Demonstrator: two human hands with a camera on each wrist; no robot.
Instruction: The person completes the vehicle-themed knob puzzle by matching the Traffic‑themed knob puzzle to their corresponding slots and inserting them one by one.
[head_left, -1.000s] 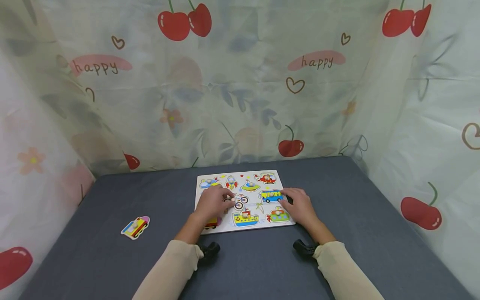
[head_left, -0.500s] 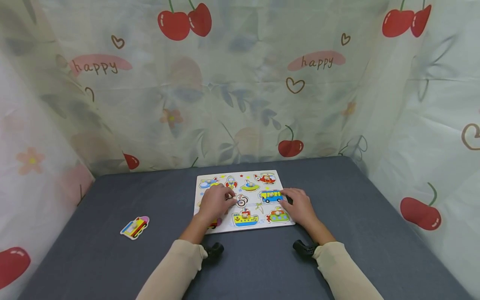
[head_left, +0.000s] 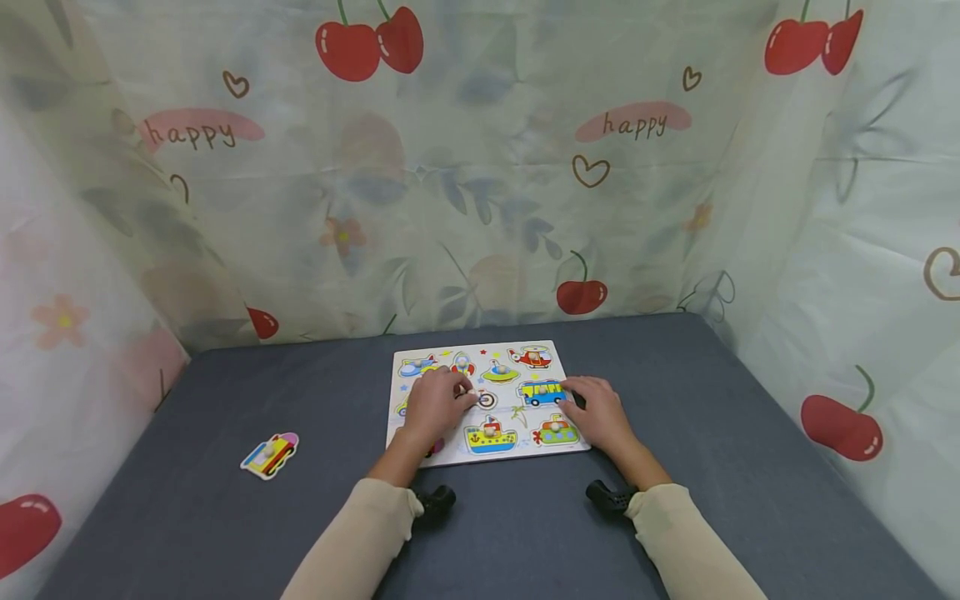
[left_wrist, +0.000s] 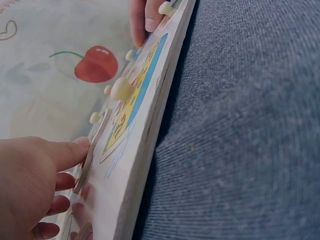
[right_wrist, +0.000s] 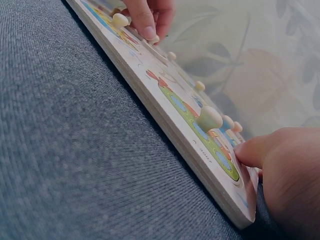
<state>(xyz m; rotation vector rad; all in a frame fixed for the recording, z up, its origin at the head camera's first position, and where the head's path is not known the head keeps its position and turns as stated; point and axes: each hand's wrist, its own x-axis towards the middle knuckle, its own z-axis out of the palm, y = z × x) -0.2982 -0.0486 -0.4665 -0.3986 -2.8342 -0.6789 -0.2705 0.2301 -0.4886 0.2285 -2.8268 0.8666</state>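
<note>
A white wooden puzzle board [head_left: 454,437] lies on the table, carrying several knobbed vehicle pieces. My left hand [head_left: 435,404] is over its left half, thumb and index finger pinching the bicycle puzzle piece [head_left: 487,400], which is partly hidden under the fingers. In the left wrist view the thumb lies at this piece's edge [left_wrist: 86,167], slightly tilted over the board. My right hand [head_left: 600,412] rests on the board's right edge, fingers beside the blue and yellow bus piece [head_left: 542,392]. Below the right thumb sits the green submarine piece [right_wrist: 200,130].
A loose yellow and red vehicle piece [head_left: 271,456] lies on the dark grey tabletop [head_left: 187,500], left of the board. The boat piece [head_left: 491,437] sits near the board's front edge. A printed curtain [head_left: 465,250] encloses the table at the back and sides.
My left hand has shifted slightly right, turning the bicycle piece under its fingers so that less of it shows. The right hand and board have stayed in place.
</note>
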